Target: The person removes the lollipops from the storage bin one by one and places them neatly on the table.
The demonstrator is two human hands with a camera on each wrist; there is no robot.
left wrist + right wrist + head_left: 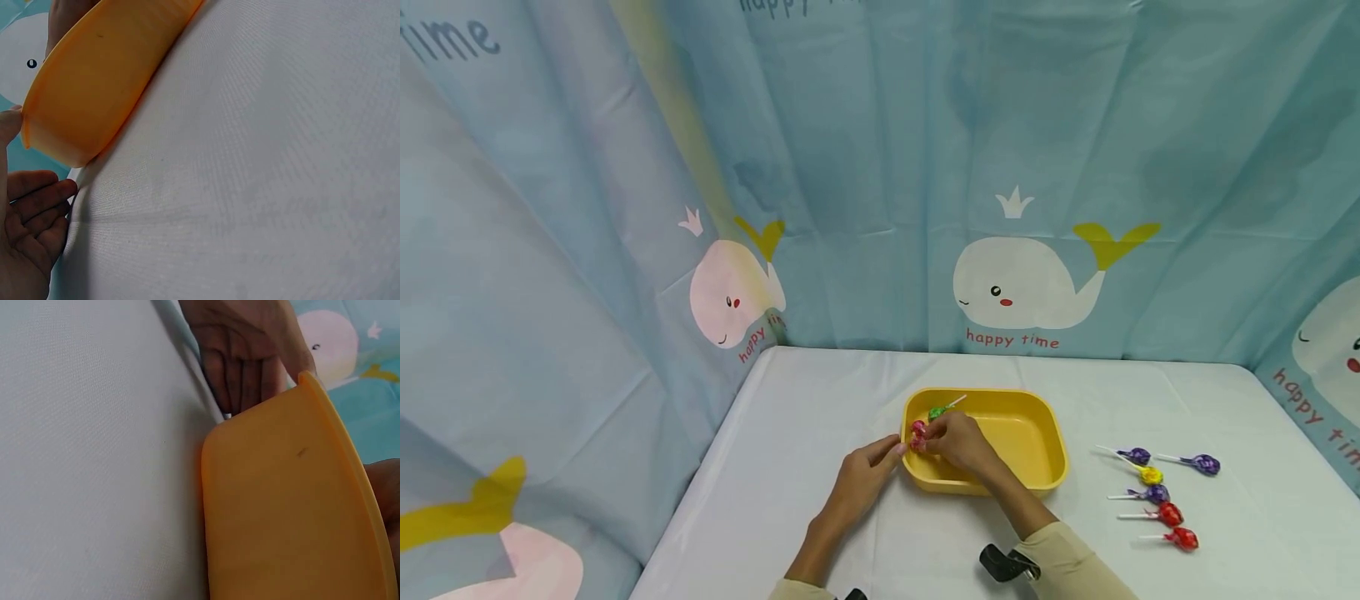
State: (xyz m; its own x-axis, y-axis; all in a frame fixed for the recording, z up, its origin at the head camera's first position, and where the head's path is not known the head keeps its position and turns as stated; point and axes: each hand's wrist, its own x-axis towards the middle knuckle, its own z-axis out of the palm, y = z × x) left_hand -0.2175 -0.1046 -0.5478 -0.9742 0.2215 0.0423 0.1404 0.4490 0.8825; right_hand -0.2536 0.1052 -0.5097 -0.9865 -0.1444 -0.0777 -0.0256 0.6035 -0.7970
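A yellow tray [1026,437] stands on the white table. In its left end, my right hand [961,442] pinches a pink-red lollipop [917,444], the stick hidden behind the fingers. Another pink-red lollipop head [918,427] shows right beside it. Just behind these lies a green lollipop [937,412], its white stick pointing up to the right. At the tray's left side, my left hand [859,479] has its thumb on the rim. Its other fingers stay loose outside the wall, as the left wrist view shows. The tray wall [275,487] covers most of the right hand in the right wrist view.
Right of the tray lie several lollipops: purple ones [1206,464], a yellow one [1151,475] and red ones [1185,539]. A blue whale-print curtain [865,167] closes off the back and left side of the table [820,392].
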